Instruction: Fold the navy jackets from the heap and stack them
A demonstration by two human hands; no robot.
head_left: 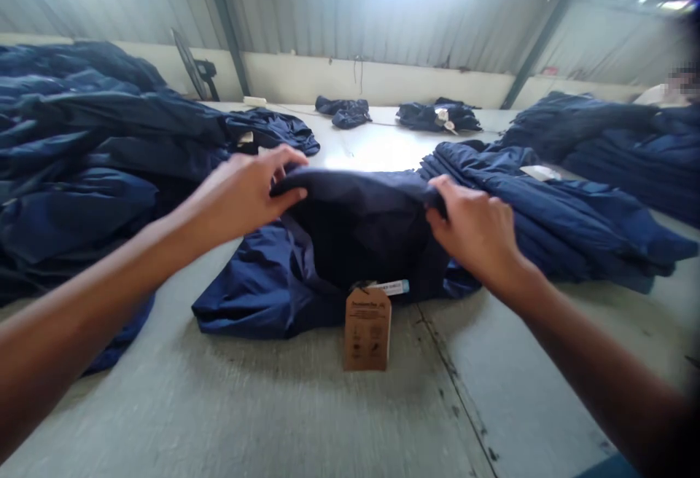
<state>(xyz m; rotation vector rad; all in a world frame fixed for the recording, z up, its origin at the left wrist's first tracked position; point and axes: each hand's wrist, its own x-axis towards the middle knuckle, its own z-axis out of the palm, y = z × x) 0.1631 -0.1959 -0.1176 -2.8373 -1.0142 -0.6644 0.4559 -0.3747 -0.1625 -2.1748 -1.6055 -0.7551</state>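
Note:
A navy blue garment (306,259) lies bunched on the grey table (273,405) in front of me. A brown cardboard hang tag (367,328) dangles from its near edge, with a small pale blue label (391,287) above it. My left hand (246,194) pinches the garment's raised top fold on the left. On the right end of that same fold my right hand (475,234) is closed. Both hands hold the fold lifted off the table.
A high heap of navy garments (82,157) fills the left side. A folded stack (547,223) lies at the right, more garments (617,135) behind it. Two small bundles (344,111) (437,115) sit at the far edge. A fan (191,66) stands by the wall.

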